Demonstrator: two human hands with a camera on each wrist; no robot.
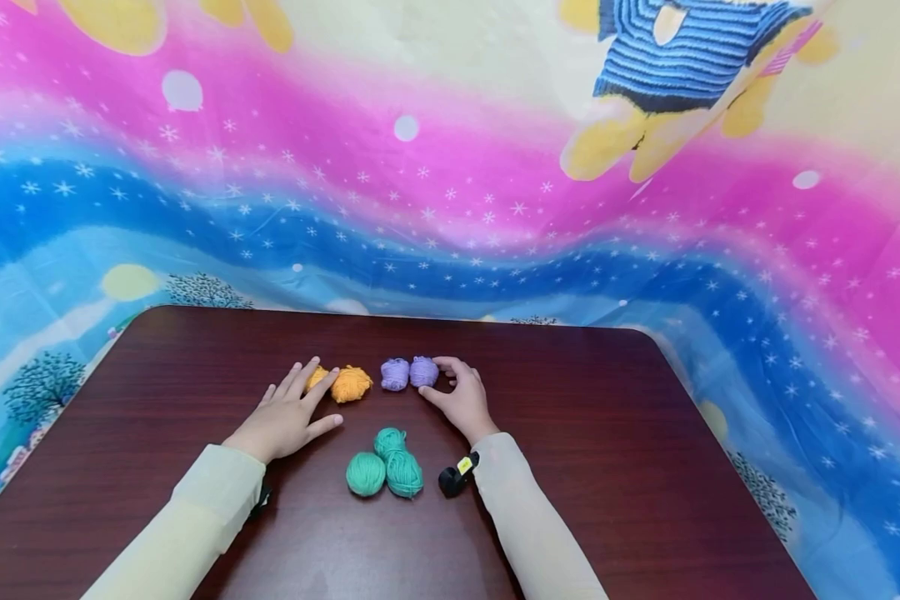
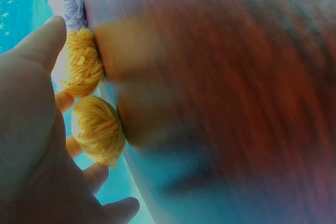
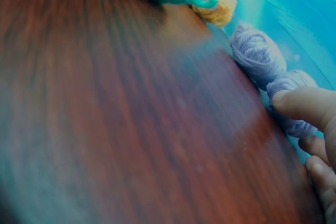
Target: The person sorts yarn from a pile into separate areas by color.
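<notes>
My left hand (image 1: 281, 421) reaches over two orange yarn balls, fingers spread and nearly straight. Its fingers partly cover the left orange ball (image 2: 98, 129) in the head view; the right orange ball (image 1: 352, 384) sits beside it. Two purple yarn balls stand side by side to the right. With thumb and forefinger my right hand (image 1: 465, 404) pinches the right purple ball (image 1: 423, 372), which rests on the table close against the left purple ball (image 1: 395, 375). Nearer to me lie a round green yarn ball (image 1: 365, 475), a longer green ball (image 1: 404, 475) and a small green ball (image 1: 390, 440), grouped together.
Everything lies on a dark reddish-brown table (image 1: 570, 500) with rounded far corners. A colourful printed cloth (image 1: 450, 208) hangs behind and around it. A black strap device (image 1: 453, 477) with a yellow label sits at my right wrist.
</notes>
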